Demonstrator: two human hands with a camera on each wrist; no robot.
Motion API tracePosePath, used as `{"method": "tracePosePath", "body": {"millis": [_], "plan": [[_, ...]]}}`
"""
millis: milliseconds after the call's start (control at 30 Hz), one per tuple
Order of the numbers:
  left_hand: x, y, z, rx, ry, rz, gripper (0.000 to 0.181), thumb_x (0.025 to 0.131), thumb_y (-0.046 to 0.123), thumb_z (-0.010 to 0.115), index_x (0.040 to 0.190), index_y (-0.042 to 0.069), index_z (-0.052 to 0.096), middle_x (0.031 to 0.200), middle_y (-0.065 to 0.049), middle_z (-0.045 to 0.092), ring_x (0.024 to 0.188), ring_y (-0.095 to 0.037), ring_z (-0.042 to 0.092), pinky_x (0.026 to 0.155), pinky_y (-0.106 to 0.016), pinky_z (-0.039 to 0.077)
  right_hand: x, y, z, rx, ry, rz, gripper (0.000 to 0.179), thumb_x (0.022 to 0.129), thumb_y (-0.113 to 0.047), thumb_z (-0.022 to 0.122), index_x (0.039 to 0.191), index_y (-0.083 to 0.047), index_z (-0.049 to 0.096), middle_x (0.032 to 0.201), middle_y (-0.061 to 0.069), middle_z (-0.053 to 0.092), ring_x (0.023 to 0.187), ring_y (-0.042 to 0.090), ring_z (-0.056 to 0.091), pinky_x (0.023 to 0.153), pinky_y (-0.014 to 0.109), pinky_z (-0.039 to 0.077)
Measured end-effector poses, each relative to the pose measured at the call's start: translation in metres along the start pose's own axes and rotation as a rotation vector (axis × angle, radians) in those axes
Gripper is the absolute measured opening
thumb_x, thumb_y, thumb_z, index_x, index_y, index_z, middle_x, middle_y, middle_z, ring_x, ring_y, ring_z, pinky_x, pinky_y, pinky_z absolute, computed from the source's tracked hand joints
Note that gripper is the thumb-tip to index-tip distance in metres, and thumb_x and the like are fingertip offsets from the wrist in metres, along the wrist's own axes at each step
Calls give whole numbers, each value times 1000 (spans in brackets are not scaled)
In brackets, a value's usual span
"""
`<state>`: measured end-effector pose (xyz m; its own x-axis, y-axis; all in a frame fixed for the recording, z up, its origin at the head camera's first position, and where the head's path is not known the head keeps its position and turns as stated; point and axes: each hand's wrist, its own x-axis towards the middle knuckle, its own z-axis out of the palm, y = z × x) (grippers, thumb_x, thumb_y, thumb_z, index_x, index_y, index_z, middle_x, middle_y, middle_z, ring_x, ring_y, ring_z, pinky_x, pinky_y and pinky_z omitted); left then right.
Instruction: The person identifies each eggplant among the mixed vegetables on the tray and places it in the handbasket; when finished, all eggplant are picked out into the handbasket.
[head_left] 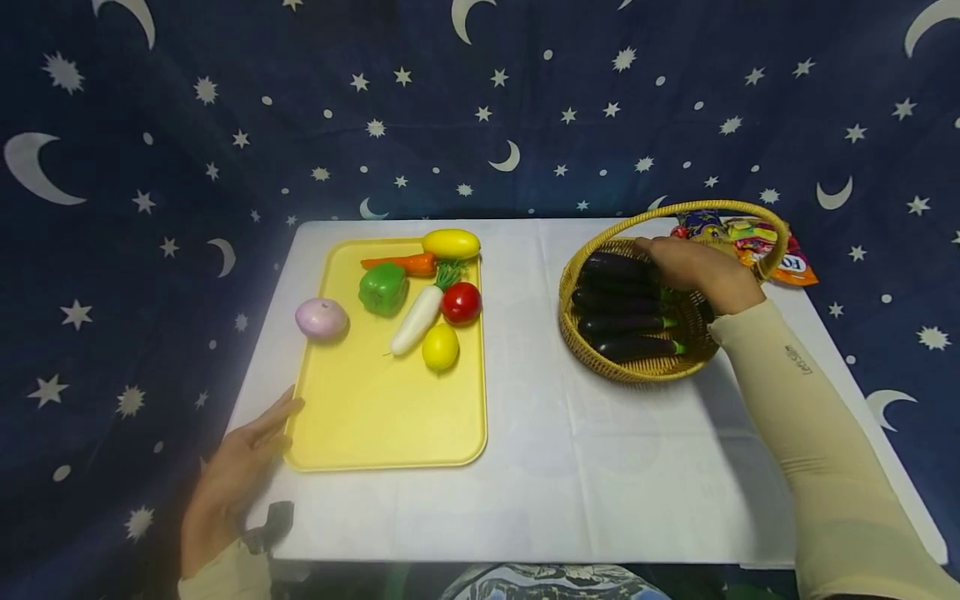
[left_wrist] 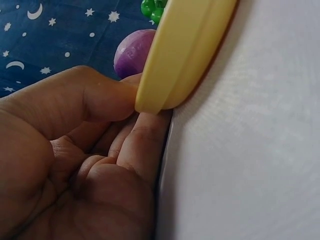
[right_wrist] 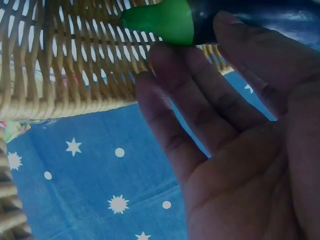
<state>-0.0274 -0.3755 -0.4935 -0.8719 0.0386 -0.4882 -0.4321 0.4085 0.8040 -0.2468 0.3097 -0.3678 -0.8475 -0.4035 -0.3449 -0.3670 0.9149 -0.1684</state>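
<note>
My left hand [head_left: 236, 467] is at the near-left edge of a yellow tray [head_left: 390, 417]. In the left wrist view its thumb [left_wrist: 107, 100] lies against the tray's rim and the fingers reach beneath, pinching the edge. On the right, my right hand [head_left: 693, 267] reaches under the handle of a wicker basket [head_left: 637, 375] that contains several dark eggplants [head_left: 626, 325]. Thumb and fingertips pinch an eggplant [right_wrist: 210, 20] near its green stem end, as the right wrist view shows. My hand covers part of that eggplant in the head view.
The tray bears a yellow oblong vegetable [head_left: 452, 244], carrot [head_left: 408, 265], green pepper [head_left: 383, 289], white radish [head_left: 417, 321], tomato [head_left: 461, 303] and lemon [head_left: 440, 347]. A purple onion [head_left: 322, 320] overlaps its left rim. Colourful snack packets [head_left: 776, 250] lie behind the basket.
</note>
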Motion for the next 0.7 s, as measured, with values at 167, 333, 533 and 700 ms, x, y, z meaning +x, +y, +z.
{"method": "tracePosePath", "body": {"millis": [167, 333, 533, 700], "plan": [[-1, -7, -3, -50, 14, -29, 56, 108, 28, 60, 160, 44, 44, 170, 37, 17, 169, -25, -4, 132, -70, -6, 7, -10, -3, -9, -12, 25, 58, 96, 5, 64, 152, -3, 47, 123, 28, 65, 114, 43, 66, 104, 68, 55], [-6, -13, -11, -87, 30, -56, 56, 109, 28, 58, 161, 44, 42, 170, 39, 15, 169, -23, -6, 132, -68, -8, 19, -23, -4, -34, 11, -9, 56, 98, 0, 66, 150, -4, 47, 128, 30, 61, 119, 48, 64, 104, 70, 54], [-6, -19, -11, -90, 52, -11, 56, 109, 40, 59, 162, 41, 41, 173, 33, 17, 169, -23, -3, 133, -65, -8, 13, -36, -9, -44, 31, -17, 59, 98, -1, 66, 153, -3, 46, 137, 33, 57, 129, 53, 58, 109, 72, 50], [-15, -2, -5, -45, 98, 83, 62, 109, 51, 53, 166, 38, 34, 178, 14, 24, 169, -28, 10, 137, -55, 2, -17, -54, 21, 15, 321, -183, 34, 101, -2, 65, 135, -2, 64, 124, 22, 71, 112, 38, 69, 99, 58, 59]]}}
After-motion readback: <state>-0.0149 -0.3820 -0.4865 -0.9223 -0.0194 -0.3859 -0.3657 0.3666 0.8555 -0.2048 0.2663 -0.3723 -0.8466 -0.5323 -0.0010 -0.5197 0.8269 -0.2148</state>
